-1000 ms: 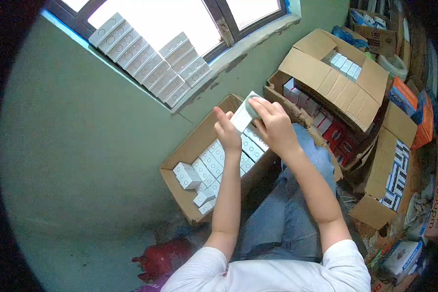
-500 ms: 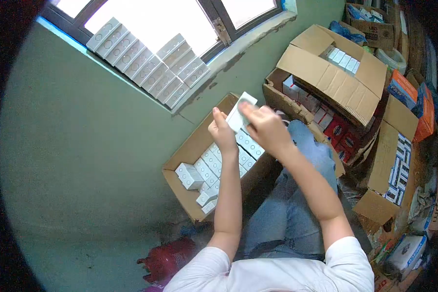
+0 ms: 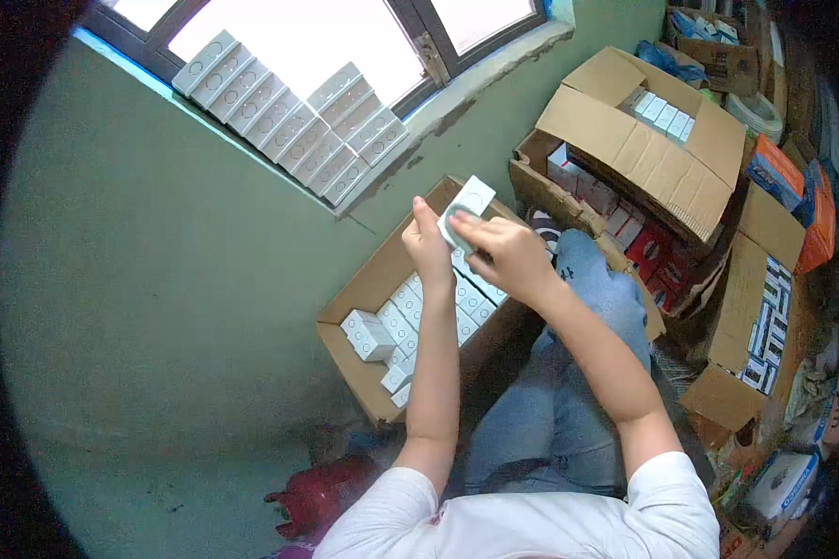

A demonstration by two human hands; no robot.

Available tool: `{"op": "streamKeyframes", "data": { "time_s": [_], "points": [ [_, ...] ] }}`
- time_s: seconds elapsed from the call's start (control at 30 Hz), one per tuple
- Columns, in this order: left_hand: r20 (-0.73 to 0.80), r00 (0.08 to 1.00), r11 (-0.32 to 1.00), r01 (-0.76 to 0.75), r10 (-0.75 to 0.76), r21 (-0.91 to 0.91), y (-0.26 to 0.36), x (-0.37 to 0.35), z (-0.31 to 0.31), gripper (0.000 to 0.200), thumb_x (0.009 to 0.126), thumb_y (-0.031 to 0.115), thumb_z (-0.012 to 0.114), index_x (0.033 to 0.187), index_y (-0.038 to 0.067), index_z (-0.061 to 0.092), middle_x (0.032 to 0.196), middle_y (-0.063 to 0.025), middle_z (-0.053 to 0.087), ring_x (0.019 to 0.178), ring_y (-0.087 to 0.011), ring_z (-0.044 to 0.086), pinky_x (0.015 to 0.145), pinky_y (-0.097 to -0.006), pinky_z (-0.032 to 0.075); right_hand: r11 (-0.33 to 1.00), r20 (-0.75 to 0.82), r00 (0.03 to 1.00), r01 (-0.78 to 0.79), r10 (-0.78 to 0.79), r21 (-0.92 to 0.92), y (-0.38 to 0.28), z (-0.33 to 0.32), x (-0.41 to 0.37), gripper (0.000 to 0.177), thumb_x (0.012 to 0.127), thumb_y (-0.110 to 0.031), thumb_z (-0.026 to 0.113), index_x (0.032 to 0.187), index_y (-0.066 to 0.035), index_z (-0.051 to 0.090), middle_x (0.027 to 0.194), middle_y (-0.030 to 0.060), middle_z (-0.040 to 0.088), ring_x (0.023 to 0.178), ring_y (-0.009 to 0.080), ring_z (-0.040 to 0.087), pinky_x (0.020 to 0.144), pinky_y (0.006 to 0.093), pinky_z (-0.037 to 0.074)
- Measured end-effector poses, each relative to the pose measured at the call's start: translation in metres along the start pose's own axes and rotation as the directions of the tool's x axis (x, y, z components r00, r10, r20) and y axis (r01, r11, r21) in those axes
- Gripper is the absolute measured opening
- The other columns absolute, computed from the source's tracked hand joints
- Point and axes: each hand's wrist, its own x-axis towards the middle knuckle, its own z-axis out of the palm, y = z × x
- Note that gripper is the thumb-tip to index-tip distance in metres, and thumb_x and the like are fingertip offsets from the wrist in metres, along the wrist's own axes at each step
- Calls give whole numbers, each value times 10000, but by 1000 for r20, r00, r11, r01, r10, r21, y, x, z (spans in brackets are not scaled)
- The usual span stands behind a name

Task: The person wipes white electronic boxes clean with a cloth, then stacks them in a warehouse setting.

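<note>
My left hand (image 3: pixel 426 244) holds a white box (image 3: pixel 476 194) by its side, with the thumb pointing up. My right hand (image 3: pixel 503 250) presses a small grey-green pad or cloth (image 3: pixel 458 222) onto the top face of that box; what it is made of I cannot tell. Below both hands stands an open cardboard carton (image 3: pixel 345 368) with several white boxes (image 3: pixel 367 335) marked with circles. On the window sill, rows of similar white boxes (image 3: pixel 280 124) stand side by side.
Open cardboard cartons (image 3: pixel 643 149) hold white and red boxes on the right. Another carton (image 3: pixel 729 396) with blue-and-white items stands beyond my legs. A red object (image 3: pixel 322 494) lies at the lower left. The green wall (image 3: pixel 177 279) borders the left side.
My right hand has slid the pad down and left along the box, uncovering circles at its upper end. The whole view has shifted slightly.
</note>
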Motion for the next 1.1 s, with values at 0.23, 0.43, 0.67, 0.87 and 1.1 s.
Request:
{"op": "streamKeyframes", "data": {
  "time_s": [0.23, 0.43, 0.67, 0.87, 1.1],
  "points": [
    [-75, 996, 991, -42, 52, 125, -7, -26, -7, 492, 1012, 411, 401, 597, 147, 410, 565, 58, 413, 504, -37, 381, 458, -226, 291, 996, -174, 981, -86, 80, -25, 35, 9, 3, 483, 728, -89, 650, 1207, -39, 618, 1208, 173, 608, 1008, 309, 641, 883, 370, 507],
    [16, 1000, 996, 17, -18, 87, -2, -17, -15, 449, 1023, 443, 350, 736, 123, 480, 686, 41, 454, 635, -53, 418, 570, -233, 351, 990, -37, 999, 2, 3, 143, 1, 11, -7, 426, 751, -99, 653, 1176, -76, 640, 1174, 155, 635, 957, 320, 656, 848, 390, 528],
    [40, 994, 992, 93, -97, 87, 3, -30, -13, 413, 1021, 431, 360, 869, 93, 542, 792, 5, 516, 736, -83, 484, 655, -252, 398, 986, -150, 978, -129, 144, 109, 24, 17, -2, 465, 745, -36, 619, 1208, 3, 604, 1213, 204, 598, 1121, 303, 596, 980, 349, 466],
    [55, 994, 984, 98, -91, -148, 11, -31, -6, 413, 1030, 386, 350, 1000, 5, 507, 958, -58, 526, 867, -134, 507, 798, -300, 420, 991, -138, 989, 74, -58, 113, -26, 9, -6, 427, 738, -60, 624, 1163, -21, 614, 1155, 178, 636, 1003, 340, 632, 870, 394, 515],
    [3, 998, 997, 58, -58, -43, 2, -38, -2, 428, 1025, 421, 351, 919, 68, 568, 809, 1, 543, 746, -87, 516, 682, -252, 419, 980, -222, 965, -103, 140, 169, 16, 1, 4, 389, 770, -43, 575, 1155, -43, 634, 1176, 184, 625, 1056, 337, 618, 916, 383, 500]
  ]
}}
